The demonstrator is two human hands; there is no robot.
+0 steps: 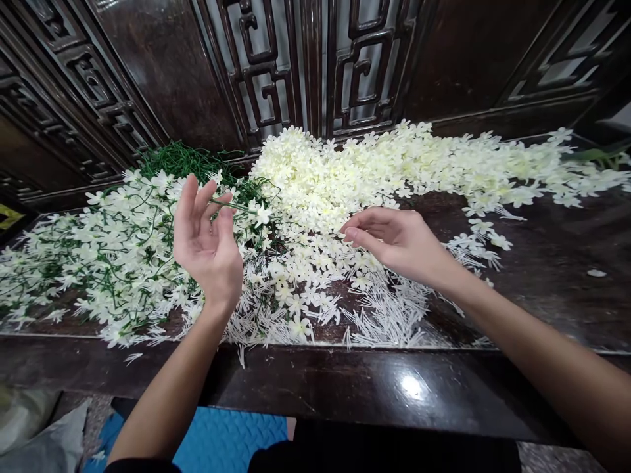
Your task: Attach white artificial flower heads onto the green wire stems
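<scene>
- Dark clothing on the person's lap (384, 450) is nearest the camera, with a blue textured mat (234, 437) lower down, a bit to the left.
- Worktop (537, 263) is dark, shiny wood, with a bright light reflected along its near edge.
- Left hand (204, 246) is up above the flower heap, palm turned up and fingers curled. Its grip is narrow, with a thin green stem (239, 207) held between thumb and fingers. That stem points right and ends in one white flower (263, 215), about mid-scene.
- Right hand (394, 238) is over on the right side of the mess, fingertips bunched close to the thumb, right by the loose white blossoms (320, 177). So the grip looks narrow, but can't tell if anything's actually pinched in there.
- Those blossoms make a big pile at the far middle, pale yellow in places, then trail off far right. Some spill nearer too, between the two hands.
- Stemmed white flowers (128, 240) cover pretty much the left side, green bits poking out all through them.
- Tangled green stems (182, 161) sit just behind that heap, far left.
- Thin white sticks (394, 315) are scattered along the near side, thickest just below the right hand.
- Carved dark wood panels (305, 66) run along the far side.
</scene>
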